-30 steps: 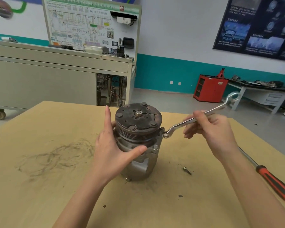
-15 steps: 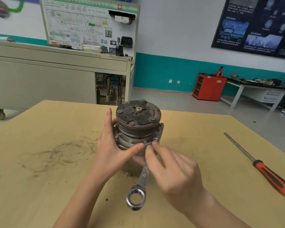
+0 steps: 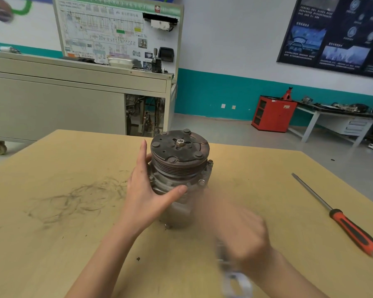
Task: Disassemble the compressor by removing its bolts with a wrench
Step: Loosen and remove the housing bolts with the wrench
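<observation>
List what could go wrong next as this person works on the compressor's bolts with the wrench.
1. The right hand and wrench are motion-blurred; a fast swing could slip and strike the left thumb, which lies beside a bolt.
2. Only the left hand steadies the upright compressor; wrench force might tip or twist it.
3. The screwdriver lies loose near the right edge of the table and might roll off.

I get single view: head-worn wide-angle camera, facing forward and down across table point(image 3: 52, 244). Centre frame, close, seen from above: compressor point(image 3: 179, 168). From bottom edge, nearest lens, enter left hand point(image 3: 146, 194), right hand point(image 3: 243, 233) and wrench point(image 3: 235, 280), latter two motion-blurred. Upper frame reaches workshop wall point(image 3: 235, 39) and floor point(image 3: 235, 134) beyond.
</observation>
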Motion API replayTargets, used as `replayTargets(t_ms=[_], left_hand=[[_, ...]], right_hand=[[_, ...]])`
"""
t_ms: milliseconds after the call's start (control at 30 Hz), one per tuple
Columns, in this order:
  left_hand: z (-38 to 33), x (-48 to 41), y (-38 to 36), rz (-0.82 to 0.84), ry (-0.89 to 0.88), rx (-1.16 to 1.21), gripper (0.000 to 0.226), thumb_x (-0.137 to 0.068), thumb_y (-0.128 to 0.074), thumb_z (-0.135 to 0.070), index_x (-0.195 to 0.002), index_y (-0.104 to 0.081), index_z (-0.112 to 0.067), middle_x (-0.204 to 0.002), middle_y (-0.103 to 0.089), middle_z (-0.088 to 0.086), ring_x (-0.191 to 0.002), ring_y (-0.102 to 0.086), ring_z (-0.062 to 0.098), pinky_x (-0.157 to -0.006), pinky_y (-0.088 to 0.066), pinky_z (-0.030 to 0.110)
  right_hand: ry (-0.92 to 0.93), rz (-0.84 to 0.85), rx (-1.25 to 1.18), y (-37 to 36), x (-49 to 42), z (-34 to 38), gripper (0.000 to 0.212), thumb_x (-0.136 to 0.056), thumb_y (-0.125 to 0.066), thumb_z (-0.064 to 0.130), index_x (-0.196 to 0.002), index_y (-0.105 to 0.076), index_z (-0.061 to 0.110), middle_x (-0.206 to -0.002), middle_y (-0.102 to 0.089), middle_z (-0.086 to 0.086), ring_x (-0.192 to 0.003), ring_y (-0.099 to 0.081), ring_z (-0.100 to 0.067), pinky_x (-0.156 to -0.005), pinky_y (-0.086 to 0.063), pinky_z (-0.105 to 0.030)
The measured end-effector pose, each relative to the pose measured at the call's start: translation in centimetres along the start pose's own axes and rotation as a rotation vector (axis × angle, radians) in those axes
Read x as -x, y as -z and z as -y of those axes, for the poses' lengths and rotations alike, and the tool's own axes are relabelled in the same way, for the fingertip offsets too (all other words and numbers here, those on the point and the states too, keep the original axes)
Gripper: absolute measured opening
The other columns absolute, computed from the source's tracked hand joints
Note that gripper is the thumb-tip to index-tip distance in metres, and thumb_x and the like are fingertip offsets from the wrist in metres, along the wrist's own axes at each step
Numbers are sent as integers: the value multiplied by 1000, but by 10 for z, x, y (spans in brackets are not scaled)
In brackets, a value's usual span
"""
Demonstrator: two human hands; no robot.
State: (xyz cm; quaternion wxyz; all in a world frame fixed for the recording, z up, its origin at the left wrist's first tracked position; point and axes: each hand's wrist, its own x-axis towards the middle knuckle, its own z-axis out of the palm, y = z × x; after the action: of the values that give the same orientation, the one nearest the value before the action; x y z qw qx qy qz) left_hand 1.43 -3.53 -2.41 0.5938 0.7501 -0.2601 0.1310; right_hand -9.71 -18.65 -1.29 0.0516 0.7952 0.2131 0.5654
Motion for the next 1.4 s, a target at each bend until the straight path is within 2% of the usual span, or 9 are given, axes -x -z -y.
replayTargets(t_ms=[133,233,367,533,700,867,1000,1133,1400], left_hand=[[0,0,-1,-3,8,-15,110,-50,-67,-74,-132,7,-68,-140,-34,-21,-140,-33,12,-115,-29,52],[1,0,-1,-7,7,-18,109,-51,-68,-74,-132,6,-70,-138,-33,-25,-140,-33,12,-115,-29,52],[2,1,-2,-14,11,0,111,-49,-69,-77,-134,3,-71,-144,-34,-18,-140,-33,11,-114,-30,51],[1,1,-2,-27,5,-10,109,-50,-70,-75,-132,3,-74,-148,-36,-12,-140,-34,12,-114,-31,52],[2,0,-2,-35,5,-23,109,-49,-69,-76,-130,3,-76,-149,-36,-13,-140,-34,12,-114,-31,52],[5,0,-2,-36,-1,-2,110,-49,-70,-76,-133,0,-74,-145,-37,-17,-138,-35,11,-113,-32,52],[5,0,-3,-42,-2,8,111,-49,-72,-74,-135,-1,-72,-146,-38,-14,-138,-36,12,-113,-33,52],[5,0,-4,-49,-6,16,110,-50,-71,-74,-135,0,-72,-146,-40,-10,-137,-39,15,-112,-32,53],[7,-2,-5,-38,2,58,114,-49,-73,-68,-141,-7,-58,-139,-44,-8,-133,-43,20,-110,-34,53]], right_hand=[[-742,-26,-1067,5,16,-34,17,-91,-57,12,-89,-73,9,-104,-72,-6,-96,-69,-25,-78,-56,-30],[-1031,68,-1465,-9,9,-65,26,-86,-47,7,-86,-72,12,-94,-71,-11,-74,-69,-29,-63,-56,-32],[-1098,344,-1656,-38,-8,-105,19,-85,-48,11,-88,-66,8,-61,-61,-9,-48,-58,-22,-47,-48,-25],[-949,661,-1856,-72,-31,-126,15,-79,-73,28,-81,-69,14,-56,-63,-4,-43,-59,-14,-42,-47,-18],[-933,592,-1937,-75,-33,-130,21,-78,-74,33,-84,-72,13,-62,-67,-5,-48,-63,-12,-45,-50,-18],[-1040,149,-1388,-32,-39,-114,33,-88,-51,33,-73,-71,11,-58,-66,-7,-47,-62,-19,-44,-50,-23],[-608,-53,-783,0,-33,-62,33,-94,-55,31,-77,-69,7,-60,-67,2,-49,-63,-14,-50,-52,-21],[5,7,-137,6,-31,-26,18,-81,-71,14,-74,-71,-3,-54,-58,-8,-44,-52,-22,-38,-43,-26],[153,98,215,-4,-39,14,28,-93,-54,20,-70,-66,10,-54,-47,0,-44,-45,-17,-41,-31,-26]])
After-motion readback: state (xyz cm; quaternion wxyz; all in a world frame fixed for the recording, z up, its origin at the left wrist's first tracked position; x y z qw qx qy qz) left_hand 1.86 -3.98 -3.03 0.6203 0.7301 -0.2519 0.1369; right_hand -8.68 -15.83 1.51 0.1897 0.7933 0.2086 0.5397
